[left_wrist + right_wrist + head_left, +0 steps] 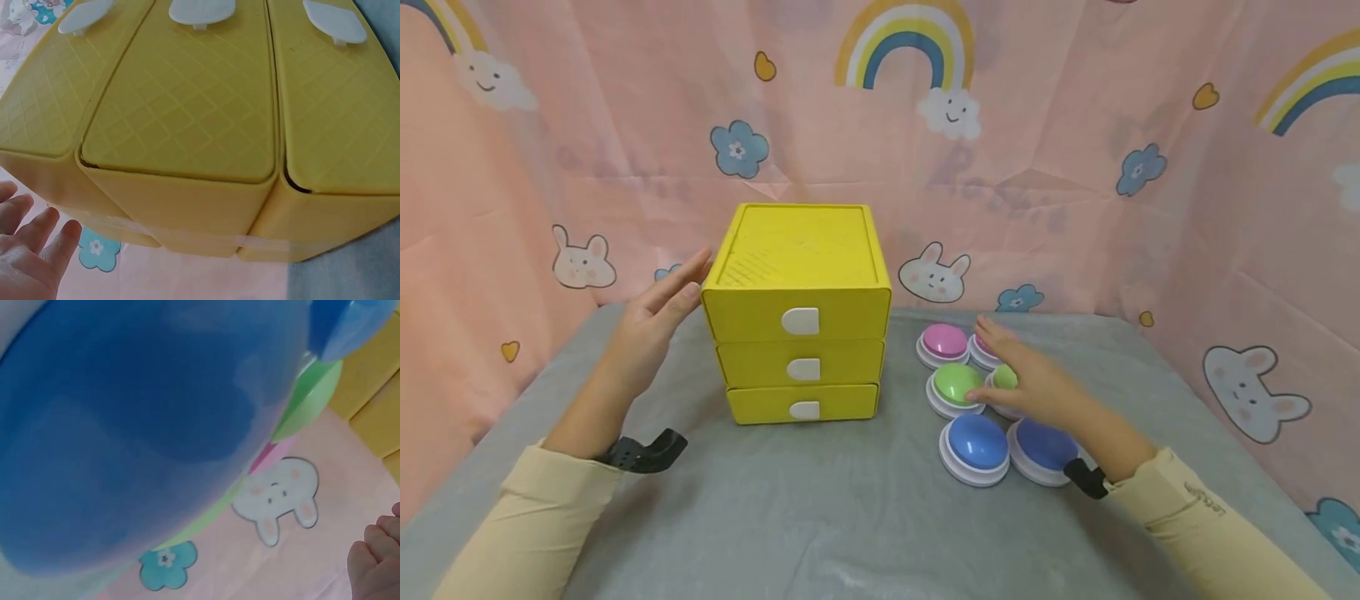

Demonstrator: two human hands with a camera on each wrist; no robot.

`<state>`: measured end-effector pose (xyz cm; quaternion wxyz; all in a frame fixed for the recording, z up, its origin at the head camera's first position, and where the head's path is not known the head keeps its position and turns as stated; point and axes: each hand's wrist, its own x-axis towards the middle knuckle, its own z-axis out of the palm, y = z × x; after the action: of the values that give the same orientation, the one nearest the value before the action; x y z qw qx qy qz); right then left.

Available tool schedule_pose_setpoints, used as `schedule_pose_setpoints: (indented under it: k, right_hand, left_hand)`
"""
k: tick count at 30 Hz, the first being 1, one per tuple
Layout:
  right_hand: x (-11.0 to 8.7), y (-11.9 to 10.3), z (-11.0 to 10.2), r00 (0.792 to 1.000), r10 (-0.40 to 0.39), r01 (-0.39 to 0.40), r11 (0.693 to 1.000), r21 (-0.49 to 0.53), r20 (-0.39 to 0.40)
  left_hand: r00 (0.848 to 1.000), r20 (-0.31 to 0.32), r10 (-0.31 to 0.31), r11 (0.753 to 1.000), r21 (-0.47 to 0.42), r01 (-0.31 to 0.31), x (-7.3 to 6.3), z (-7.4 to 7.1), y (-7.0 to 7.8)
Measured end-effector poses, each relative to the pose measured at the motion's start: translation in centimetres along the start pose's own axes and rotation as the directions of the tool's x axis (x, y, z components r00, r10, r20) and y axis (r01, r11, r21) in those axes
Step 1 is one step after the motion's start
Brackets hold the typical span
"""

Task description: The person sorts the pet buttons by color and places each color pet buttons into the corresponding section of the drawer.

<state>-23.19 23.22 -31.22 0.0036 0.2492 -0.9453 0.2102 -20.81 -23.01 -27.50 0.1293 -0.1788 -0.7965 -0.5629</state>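
A yellow cabinet (797, 250) with three drawers and white tab handles stands left of centre, its drawers pushed in. Beside its left wall is my left hand (643, 333), fingers extended; whether they touch the wall I cannot tell. Over on the right, domed push buttons on white bases lie in two columns: pink (945, 340), green (957, 384) and blue (978, 442) on the left. My right hand (1037, 387) hovers over the other column with fingers spread, partly hiding its pink and green buttons. Below the wrist shows that column's blue button (1045, 443), large in the right wrist view.
Grey cloth (850, 517) covers the table. Behind it hangs a pink curtain (1037, 225) printed with rainbows, rabbits and flowers, which also closes off both sides. Dark wrist straps (643, 454) sit at the sleeve cuffs.
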Motion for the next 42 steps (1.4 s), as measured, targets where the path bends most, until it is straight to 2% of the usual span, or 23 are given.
schedule_pose_setpoints:
  k: [6,18,23,25,28,30,35,42]
  right_hand:
    - [-0.1,-0.9,0.2,0.999,-0.042,0.042,0.999,0.019,-0.006]
    - [0.0,-2.5,0.1,0.999,-0.04,0.04,0.998,0.056,0.001]
    - [-0.1,-4.0,0.0,1.0,-0.012,0.01,0.996,0.091,0.02]
    - [-0.3,-4.6,0.0,0.999,0.024,-0.027,0.993,0.114,0.027]
    - [-0.6,-5.7,0.0,0.997,0.073,-0.077,0.986,0.146,0.036]
    - [-0.8,-6.4,0.0,0.996,0.078,-0.083,0.983,0.161,0.036]
    - [-0.8,-7.5,0.3,1.0,-0.001,-0.002,0.979,0.203,0.018]
    - [-0.6,-8.4,0.7,0.998,-0.063,0.062,0.967,0.246,-0.003]
  left_hand:
    - [1.0,0.009,0.024,1.0,0.0,-0.024,0.0,0.4,0.2]
    - [0.999,-0.015,0.052,0.999,-0.005,-0.052,0.0,0.5,0.0]
    - [0.999,-0.011,0.046,0.999,0.019,-0.046,-0.1,0.4,0.1]
    - [0.999,-0.006,0.039,0.999,0.022,-0.039,-0.1,0.4,0.1]
    - [0.999,0.002,0.035,0.999,0.005,-0.035,0.0,0.5,0.0]
    - [0.999,0.005,0.037,0.999,-0.018,-0.037,0.0,0.5,0.0]
    - [0.999,0.007,0.039,0.998,-0.056,-0.038,0.1,0.6,0.0]
    - [1.0,0.005,0.021,0.999,-0.028,-0.021,0.1,0.6,0.0]
